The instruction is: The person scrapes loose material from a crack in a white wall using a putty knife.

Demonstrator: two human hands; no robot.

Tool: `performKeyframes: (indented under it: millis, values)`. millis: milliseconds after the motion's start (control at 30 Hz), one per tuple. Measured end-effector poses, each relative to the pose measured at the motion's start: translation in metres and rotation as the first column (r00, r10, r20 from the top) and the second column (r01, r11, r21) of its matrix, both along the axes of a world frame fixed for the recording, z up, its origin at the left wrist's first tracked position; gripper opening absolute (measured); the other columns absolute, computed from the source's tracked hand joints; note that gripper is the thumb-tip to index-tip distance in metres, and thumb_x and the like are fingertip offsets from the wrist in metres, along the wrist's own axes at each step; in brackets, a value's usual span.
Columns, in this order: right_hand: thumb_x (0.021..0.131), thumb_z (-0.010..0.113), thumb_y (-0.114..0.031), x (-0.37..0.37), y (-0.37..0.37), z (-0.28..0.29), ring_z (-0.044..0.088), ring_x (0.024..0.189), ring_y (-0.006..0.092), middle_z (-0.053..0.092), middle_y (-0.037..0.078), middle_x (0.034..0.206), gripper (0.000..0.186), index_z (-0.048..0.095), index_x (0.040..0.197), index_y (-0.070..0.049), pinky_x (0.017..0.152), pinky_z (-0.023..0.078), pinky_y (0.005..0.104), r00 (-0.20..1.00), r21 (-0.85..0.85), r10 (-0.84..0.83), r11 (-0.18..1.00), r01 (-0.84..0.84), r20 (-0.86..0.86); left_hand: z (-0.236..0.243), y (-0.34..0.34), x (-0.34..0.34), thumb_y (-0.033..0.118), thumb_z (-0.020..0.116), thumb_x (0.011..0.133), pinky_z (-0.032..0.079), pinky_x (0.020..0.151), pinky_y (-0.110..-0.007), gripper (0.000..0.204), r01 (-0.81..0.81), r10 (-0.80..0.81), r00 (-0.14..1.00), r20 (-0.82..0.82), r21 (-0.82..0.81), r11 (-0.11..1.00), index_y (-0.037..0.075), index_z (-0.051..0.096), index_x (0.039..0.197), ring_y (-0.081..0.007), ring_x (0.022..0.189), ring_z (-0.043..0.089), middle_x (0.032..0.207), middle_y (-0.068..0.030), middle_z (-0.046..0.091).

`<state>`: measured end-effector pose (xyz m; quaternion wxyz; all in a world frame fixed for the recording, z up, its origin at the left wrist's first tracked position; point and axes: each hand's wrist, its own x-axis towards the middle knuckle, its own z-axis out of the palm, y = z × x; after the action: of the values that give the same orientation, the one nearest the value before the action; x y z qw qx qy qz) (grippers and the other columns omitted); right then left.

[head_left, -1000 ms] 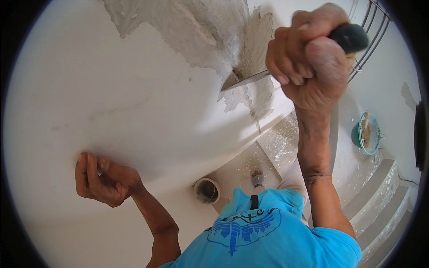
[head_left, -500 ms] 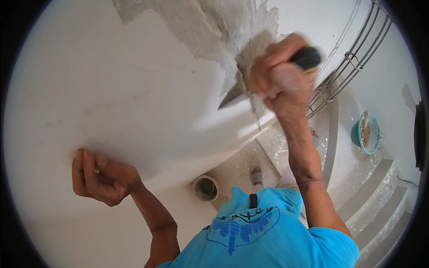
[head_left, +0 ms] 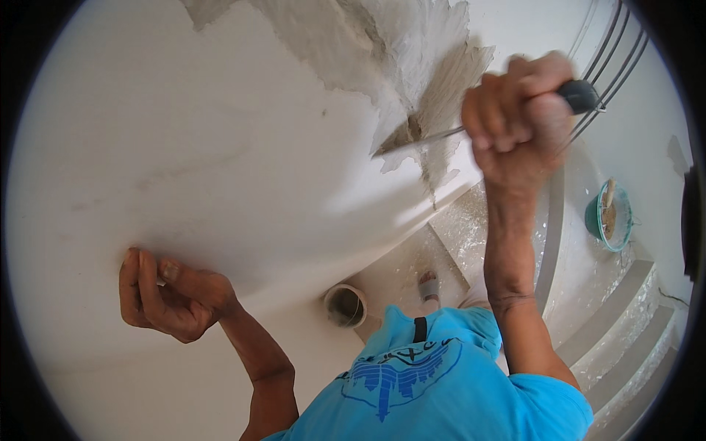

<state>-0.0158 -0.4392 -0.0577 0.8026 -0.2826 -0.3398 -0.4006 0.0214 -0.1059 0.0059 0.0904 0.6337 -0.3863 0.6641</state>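
My right hand (head_left: 518,117) is closed round the black handle (head_left: 579,96) of a putty knife, its fingers a little blurred. The thin blade (head_left: 434,138) reaches left from the fist, seen nearly edge-on, over the lower part of a rough grey patch (head_left: 434,59) on the white wall (head_left: 257,169). A dark crack or hollow shows beside the blade. My left hand (head_left: 173,298) rests by the wall at the lower left, fingers curled and thumb bent toward them. A small pale spot shows between thumb and fingers; what it is, I cannot make out.
A bucket (head_left: 345,306) stands on the floor near the wall's foot. Right of me are a teal bucket (head_left: 609,215) with a handled tool in it, and pale-spattered steps (head_left: 610,309). Metal bars (head_left: 621,55) run along the upper right.
My right hand has moved right and slightly up with the putty knife, its blade sliding right along the patch. My left hand has stayed in place. The whole view has shifted slightly.
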Motion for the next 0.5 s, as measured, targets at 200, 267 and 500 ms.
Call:
performKeyframes:
  millis: [200,267,500]
  values:
    - [0.087,0.055,-0.002,0.005,0.021,-0.023,0.037,0.037,0.0094,0.042,0.002,0.049,0.004,0.053,0.087,0.001,0.035,0.035,0.0263,0.963,0.073,0.065,0.996,-0.048,-0.260,-0.002,-0.004,0.002,-0.004,0.055,0.093,0.055,0.076,-0.032,0.015,0.035,-0.035,0.999,-0.012,-0.034,0.999,-0.011,0.063,0.102,-0.0251,0.094,0.062,0.112,-0.0196,0.055]
    - [0.088,0.058,-0.006,0.000,0.016,-0.023,0.037,0.038,0.0087,0.041,0.000,0.051,0.007,0.054,0.090,0.000,0.034,0.036,0.0260,0.985,0.041,0.073,0.997,-0.068,-0.153,-0.002,-0.002,0.001,-0.003,0.055,0.093,0.055,0.076,-0.032,0.015,0.057,-0.056,0.998,0.009,-0.033,0.998,-0.011,0.064,0.102,-0.0248,0.093,0.062,0.112,-0.0195,0.055]
    - [0.096,0.056,-0.011,-0.024,-0.055,0.045,0.045,0.052,0.0094,0.048,0.000,0.065,0.013,0.064,0.098,-0.001,0.049,0.043,0.0283,0.991,-0.086,0.092,0.993,-0.084,0.095,-0.002,-0.002,-0.003,-0.002,0.055,0.093,0.054,0.076,-0.032,0.015,0.037,-0.038,0.999,-0.014,-0.056,0.998,-0.011,0.064,0.101,-0.0239,0.093,0.061,0.111,-0.0194,0.055]
